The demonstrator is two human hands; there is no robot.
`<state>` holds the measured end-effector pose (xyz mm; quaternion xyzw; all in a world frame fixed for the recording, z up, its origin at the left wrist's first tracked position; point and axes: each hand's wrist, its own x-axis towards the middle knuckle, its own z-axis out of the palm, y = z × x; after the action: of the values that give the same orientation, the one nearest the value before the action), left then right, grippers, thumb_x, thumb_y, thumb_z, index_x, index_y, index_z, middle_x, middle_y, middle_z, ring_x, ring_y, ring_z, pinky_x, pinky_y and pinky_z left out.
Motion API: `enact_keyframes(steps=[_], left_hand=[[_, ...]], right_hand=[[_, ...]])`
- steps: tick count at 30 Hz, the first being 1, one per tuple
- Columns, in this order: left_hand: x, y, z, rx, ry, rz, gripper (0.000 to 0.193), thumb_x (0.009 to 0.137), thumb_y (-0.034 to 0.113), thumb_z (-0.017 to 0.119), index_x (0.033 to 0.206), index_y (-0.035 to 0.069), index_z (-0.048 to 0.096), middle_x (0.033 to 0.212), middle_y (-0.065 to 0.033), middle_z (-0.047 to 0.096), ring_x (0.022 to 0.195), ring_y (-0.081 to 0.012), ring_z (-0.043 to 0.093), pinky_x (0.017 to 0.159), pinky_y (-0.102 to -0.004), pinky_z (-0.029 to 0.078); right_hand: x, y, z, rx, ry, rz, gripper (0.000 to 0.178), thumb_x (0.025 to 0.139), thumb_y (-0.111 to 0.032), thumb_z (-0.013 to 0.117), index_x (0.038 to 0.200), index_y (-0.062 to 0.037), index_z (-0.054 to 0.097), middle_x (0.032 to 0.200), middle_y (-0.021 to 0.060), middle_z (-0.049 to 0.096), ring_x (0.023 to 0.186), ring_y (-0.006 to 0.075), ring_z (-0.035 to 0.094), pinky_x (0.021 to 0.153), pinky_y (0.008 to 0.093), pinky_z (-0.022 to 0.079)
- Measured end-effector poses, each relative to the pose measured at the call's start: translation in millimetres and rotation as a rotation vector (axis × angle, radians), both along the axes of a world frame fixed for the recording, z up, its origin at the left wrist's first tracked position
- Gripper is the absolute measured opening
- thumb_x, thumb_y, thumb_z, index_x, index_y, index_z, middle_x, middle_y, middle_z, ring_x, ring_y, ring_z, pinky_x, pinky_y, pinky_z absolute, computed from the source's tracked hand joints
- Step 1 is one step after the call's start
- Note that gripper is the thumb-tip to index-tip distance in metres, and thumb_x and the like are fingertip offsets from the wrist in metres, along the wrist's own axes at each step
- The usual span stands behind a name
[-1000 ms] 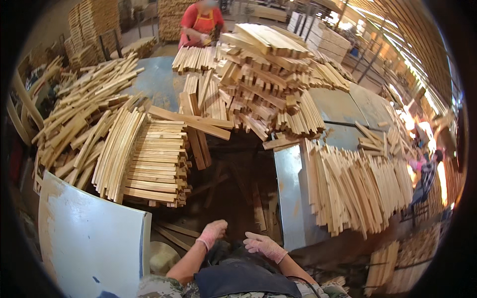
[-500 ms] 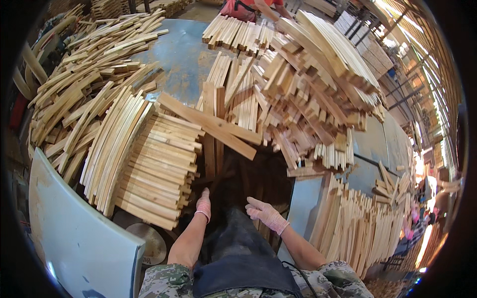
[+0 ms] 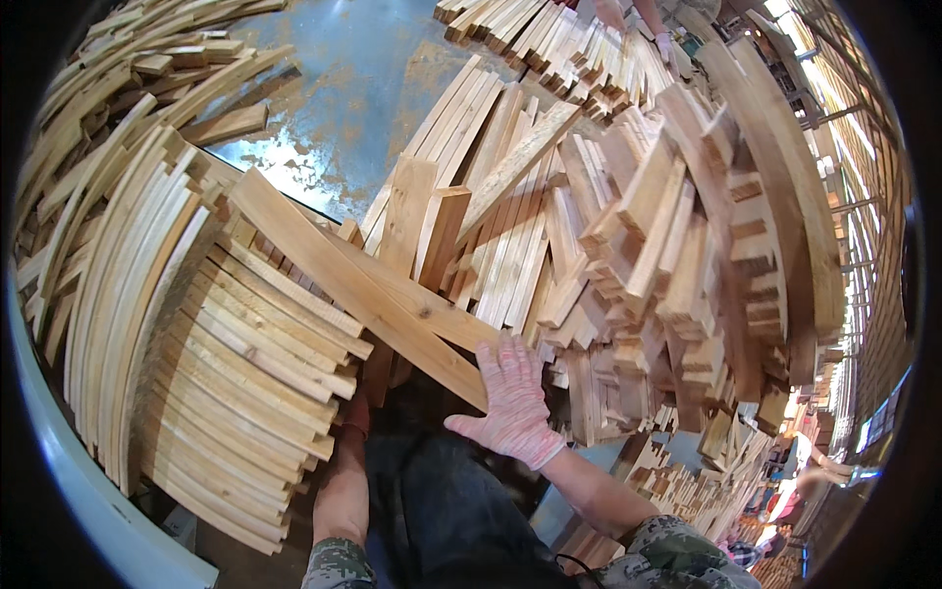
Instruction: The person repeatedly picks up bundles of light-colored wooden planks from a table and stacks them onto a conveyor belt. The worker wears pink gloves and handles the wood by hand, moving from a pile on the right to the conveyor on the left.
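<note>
1. The right hand (image 3: 510, 402), in a pale pink knit glove, lies flat with fingers spread on the near end of a long plank (image 3: 363, 285). It presses on top rather than gripping round it.
2. That plank runs slantwise, its far end resting on the stacked slats (image 3: 245, 393) at the left and its near end over the dark gap in front of the person, so it bridges the two heaps.
3. The left hand (image 3: 355, 412) reaches into the shadow under the plank, beside the ends of the stacked slats. Most of it is hidden, so I cannot tell whether it is spread or closed on anything.
4. The slats are pale raw wood, thin and flat with rough-sawn ends, laid in neat layers, likely so they stay sorted.
5. To the right a loose heap of shorter offcuts (image 3: 677, 265) leans every which way, blocky and uneven.
6. Behind, the surface (image 3: 363, 88) is worn blue-grey metal, scuffed and shiny in patches.
7. At the top edge another person's gloved hand (image 3: 667, 44) works at a farther pile of slats.
</note>
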<state>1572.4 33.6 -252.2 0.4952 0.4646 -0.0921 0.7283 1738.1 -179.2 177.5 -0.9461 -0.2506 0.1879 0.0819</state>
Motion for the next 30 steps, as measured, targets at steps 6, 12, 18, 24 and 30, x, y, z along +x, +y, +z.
enact_keyframes(steps=[6,12,18,24,30], left_hand=[[23.7,-11.8,-0.6,-0.081,0.08,0.043,0.078,0.109,0.057,0.055,0.166,0.005,0.041,0.163,-0.0162,0.051,0.147,-0.0334,0.05,0.123,-0.0451,0.039],[21.7,-36.3,19.2,-0.252,0.086,0.069,0.08,0.108,0.059,0.055,0.166,0.006,0.04,0.162,-0.0173,0.051,0.147,-0.0336,0.051,0.123,-0.0477,0.039],[17.2,-72.2,117.8,-0.628,0.024,0.023,0.081,0.108,0.061,0.055,0.167,0.008,0.038,0.162,-0.0183,0.052,0.147,-0.0339,0.051,0.124,-0.0503,0.04],[34.6,-73.1,244.8,-1.096,-0.215,0.118,0.083,0.107,0.063,0.055,0.167,0.009,0.037,0.161,-0.0193,0.052,0.147,-0.0342,0.052,0.125,-0.0528,0.04],[49.5,-70.6,339.2,-1.513,-0.541,0.264,0.126,0.08,0.088,0.068,0.166,0.003,0.033,0.158,-0.0324,0.048,0.141,-0.0515,0.053,0.118,-0.0667,0.045]], right_hand=[[26.8,18.3,-21.8,-0.13,-0.048,0.034,0.122,0.075,-0.065,0.085,0.166,-0.0034,0.033,0.17,0.0335,0.025,0.16,0.0507,0.021,0.13,0.0613,0.016],[39.8,16.2,-32.7,0.015,-0.129,0.037,0.109,0.073,-0.047,0.088,0.162,-0.0018,0.042,0.154,0.0297,0.048,0.139,0.0479,0.047,0.119,0.0556,0.036],[46.1,20.8,-24.3,-0.002,-0.115,0.022,0.102,0.071,-0.039,0.087,0.158,-0.0008,0.048,0.132,0.0232,0.061,0.117,0.0423,0.058,0.107,0.0527,0.045],[55.3,12.7,22.7,0.031,0.165,-0.197,0.108,0.07,-0.042,0.088,0.161,-0.0056,0.045,0.135,0.0245,0.062,0.125,0.0443,0.059,0.113,0.051,0.046],[41.0,-9.4,37.9,0.538,0.644,-0.543,0.087,0.08,-0.032,0.089,0.154,-0.005,0.053,0.128,0.0198,0.072,0.119,0.0306,0.07,0.108,0.0398,0.054]])
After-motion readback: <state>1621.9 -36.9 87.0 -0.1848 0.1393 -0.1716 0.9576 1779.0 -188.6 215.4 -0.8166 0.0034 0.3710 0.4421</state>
